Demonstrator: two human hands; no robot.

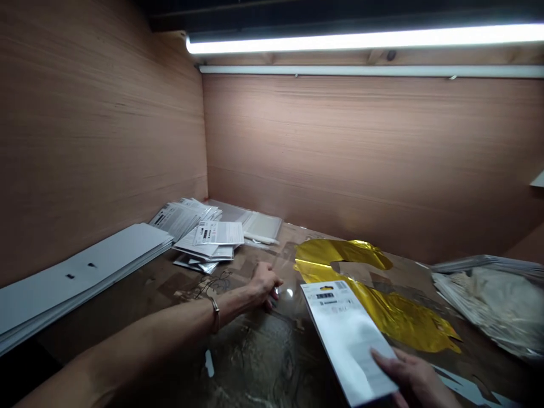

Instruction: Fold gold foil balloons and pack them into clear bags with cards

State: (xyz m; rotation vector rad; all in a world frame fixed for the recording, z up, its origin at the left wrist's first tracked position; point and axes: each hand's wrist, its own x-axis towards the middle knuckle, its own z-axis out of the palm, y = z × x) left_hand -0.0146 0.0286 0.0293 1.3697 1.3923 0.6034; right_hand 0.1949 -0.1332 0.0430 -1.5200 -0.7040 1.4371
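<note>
At the far left, a stack of long white card strips (80,277) lies along the wall, its near end close to the table's edge, where a knock could fan it out or tip it off. Farther along sit loose piles of printed cards (182,218) and barcode-labelled cards (219,233), with clear plastic sleeves (261,224) in the far corner; these heaps look untidy enough to slide if a forearm brushes them. The left hand (263,283), with a metal bangle (215,314) on its wrist, reaches in from the near left, its grip curled down on a glossy clear film (250,362); whether it has hold of the film or only presses on it, I cannot tell. The slick film could slip under that hand. At the near right, the right hand (414,377) has a firm grip on a white printed card (346,340), thumb across its face, above a crinkled gold foil sheet (382,300) that a dragged card corner could snag or tear. At the right edge sits a bundle of plastic-wrapped packets (488,300). The brown, scuffed table (157,289) runs back to veneered wooden walls (382,158), lit by a bright fluorescent tube (365,41) overhead.
</note>
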